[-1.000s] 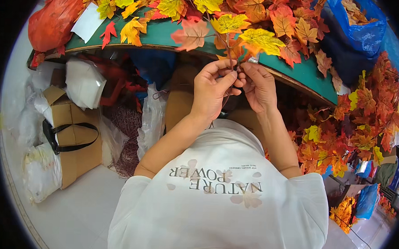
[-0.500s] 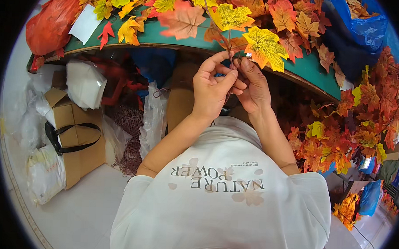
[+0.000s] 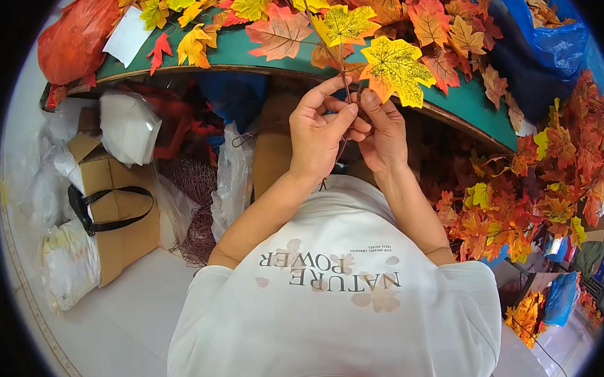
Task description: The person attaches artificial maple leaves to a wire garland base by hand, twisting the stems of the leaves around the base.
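Observation:
My left hand [image 3: 320,132] is closed round the thin brown stem of an artificial maple branch [image 3: 341,59], at the near edge of the table. Close beside it, my right hand [image 3: 385,133] pinches the short stalk of a yellow maple leaf [image 3: 397,71], thumb against the fingers. The branch leans up and away over the table. On it are another yellow leaf [image 3: 348,25] and, to the left, a reddish-orange leaf [image 3: 279,31]. Where the stalk meets the stem is partly hidden by my fingers.
The green table [image 3: 240,53] bears a heap of artificial leaves. A red plastic bag [image 3: 79,37] lies at its left, a blue bag [image 3: 544,37] at its right. Below left stands a cardboard box [image 3: 131,211]. Bunched leaf branches [image 3: 538,192] hang at the right.
Both hands have shifted very slightly left. The yellow leaf by my right hand has moved a little left and turned, and the reddish-orange leaf has shifted slightly right.

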A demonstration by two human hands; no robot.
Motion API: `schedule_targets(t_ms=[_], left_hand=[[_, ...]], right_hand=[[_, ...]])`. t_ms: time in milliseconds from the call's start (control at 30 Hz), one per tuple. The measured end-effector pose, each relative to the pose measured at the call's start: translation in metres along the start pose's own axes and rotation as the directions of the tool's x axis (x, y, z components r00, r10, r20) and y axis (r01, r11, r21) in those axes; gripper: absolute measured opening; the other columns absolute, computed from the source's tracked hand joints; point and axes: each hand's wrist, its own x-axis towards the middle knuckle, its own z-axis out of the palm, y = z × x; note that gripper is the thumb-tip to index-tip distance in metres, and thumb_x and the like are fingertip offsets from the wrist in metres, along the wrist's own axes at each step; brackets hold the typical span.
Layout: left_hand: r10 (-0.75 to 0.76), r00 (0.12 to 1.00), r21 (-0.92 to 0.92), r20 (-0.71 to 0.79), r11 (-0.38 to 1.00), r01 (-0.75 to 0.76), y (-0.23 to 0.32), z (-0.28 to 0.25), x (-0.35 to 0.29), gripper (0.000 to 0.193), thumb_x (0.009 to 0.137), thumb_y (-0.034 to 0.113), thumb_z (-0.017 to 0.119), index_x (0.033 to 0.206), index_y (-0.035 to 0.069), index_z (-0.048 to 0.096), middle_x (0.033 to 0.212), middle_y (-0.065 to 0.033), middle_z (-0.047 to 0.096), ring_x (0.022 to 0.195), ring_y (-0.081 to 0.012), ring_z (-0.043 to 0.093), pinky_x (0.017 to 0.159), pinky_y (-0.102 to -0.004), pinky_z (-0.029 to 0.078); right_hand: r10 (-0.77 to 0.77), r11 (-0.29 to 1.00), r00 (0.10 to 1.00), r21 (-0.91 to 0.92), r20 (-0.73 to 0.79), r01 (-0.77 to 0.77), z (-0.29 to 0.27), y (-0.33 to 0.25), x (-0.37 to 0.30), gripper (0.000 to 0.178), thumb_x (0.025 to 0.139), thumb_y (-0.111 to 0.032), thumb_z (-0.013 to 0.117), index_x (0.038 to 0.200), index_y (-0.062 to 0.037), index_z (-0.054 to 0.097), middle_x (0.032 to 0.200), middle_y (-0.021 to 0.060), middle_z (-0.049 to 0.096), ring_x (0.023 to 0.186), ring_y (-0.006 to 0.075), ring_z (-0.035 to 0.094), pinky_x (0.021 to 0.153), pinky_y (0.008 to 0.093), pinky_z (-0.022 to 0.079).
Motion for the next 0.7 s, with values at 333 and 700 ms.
schedule_targets(t_ms=[333, 700], left_hand=[[0.035, 0.998, -0.003, 0.059, 0.999, -0.035, -0.008, -0.003, -0.001, 0.036, 0.083, -0.006, 0.058, 0.118, -0.003, 0.053, 0.080, -0.0087, 0.059, 0.065, -0.0176, 0.064, 0.053, -0.0233, 0.053], [0.063, 0.998, 0.036, 0.030, 0.997, -0.064, -0.011, -0.010, 0.001, 0.031, 0.083, -0.005, 0.058, 0.114, -0.004, 0.056, 0.082, -0.0083, 0.060, 0.062, -0.0142, 0.060, 0.050, -0.0234, 0.051]], right_hand=[[-0.193, 0.977, 0.981, -0.094, -0.013, 0.191, -0.007, 0.009, 0.000, 0.015, 0.084, 0.000, 0.061, 0.098, -0.0007, 0.058, 0.081, 0.0060, 0.061, 0.052, 0.0085, 0.048, 0.042, 0.0218, 0.038], [-0.311, 0.918, 0.950, -0.255, 0.009, 0.303, -0.013, 0.021, 0.001, 0.024, 0.085, -0.006, 0.063, 0.108, -0.0036, 0.055, 0.087, 0.0045, 0.061, 0.059, 0.0084, 0.050, 0.043, 0.0207, 0.037]])
